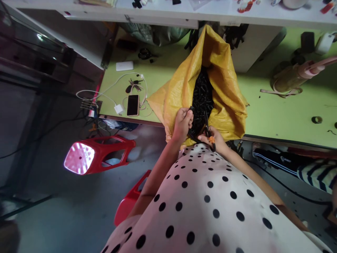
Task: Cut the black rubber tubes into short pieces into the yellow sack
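Yellow woven sack (223, 88) lies open on green worktop (276, 105), mouth hanging over near edge, filled with small black parts (202, 95). Left hand (182, 123) at sack mouth, fingers (187, 114) pinched on one black piece (191, 109). Right hand (214, 138) just beside it, fingers closed round small cutters (211, 140) with orange handle, blades in among parts. Phone (133, 105), keys (133, 84), white cable (105, 93) lie at worktop's left end. Red stool (100, 154) stands on floor below. Roll of tape (316, 119) lies far right.
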The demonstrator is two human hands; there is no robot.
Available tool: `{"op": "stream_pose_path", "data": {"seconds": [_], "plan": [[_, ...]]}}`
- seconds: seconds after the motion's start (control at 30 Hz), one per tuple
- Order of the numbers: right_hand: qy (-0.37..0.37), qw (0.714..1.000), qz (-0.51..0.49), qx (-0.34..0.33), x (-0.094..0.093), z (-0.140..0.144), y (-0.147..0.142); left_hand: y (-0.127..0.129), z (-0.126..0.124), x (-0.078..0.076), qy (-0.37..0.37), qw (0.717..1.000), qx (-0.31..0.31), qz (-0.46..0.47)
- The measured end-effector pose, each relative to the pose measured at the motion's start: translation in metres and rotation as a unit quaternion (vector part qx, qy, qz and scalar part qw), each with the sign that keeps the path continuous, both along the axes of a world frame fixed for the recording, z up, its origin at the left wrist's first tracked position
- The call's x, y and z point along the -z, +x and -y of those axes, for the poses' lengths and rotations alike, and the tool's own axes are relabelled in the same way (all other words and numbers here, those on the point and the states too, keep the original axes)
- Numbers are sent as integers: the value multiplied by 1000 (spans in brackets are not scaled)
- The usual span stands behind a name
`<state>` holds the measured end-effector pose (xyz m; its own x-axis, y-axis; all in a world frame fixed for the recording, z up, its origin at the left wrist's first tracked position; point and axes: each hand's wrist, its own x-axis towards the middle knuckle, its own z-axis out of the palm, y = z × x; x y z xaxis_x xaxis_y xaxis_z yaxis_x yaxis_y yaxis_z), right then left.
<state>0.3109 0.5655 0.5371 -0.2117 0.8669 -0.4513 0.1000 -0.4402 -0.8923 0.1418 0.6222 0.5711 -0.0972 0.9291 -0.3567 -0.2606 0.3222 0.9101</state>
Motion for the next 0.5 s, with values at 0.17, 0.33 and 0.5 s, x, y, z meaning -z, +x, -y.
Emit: {"op": "stream_pose_path", "data": {"seconds": [0.17, 0.33, 0.5], "plan": [[8, 999, -30, 41, 22, 5, -7, 12, -8, -16, 5, 986, -82, 148], [62, 995, 30, 68, 25, 5, -4, 23, -4, -13, 13, 987, -79, 141], [75, 992, 10, 101, 7, 6, 1, 27, 19, 12, 79, 997, -2, 3]]}}
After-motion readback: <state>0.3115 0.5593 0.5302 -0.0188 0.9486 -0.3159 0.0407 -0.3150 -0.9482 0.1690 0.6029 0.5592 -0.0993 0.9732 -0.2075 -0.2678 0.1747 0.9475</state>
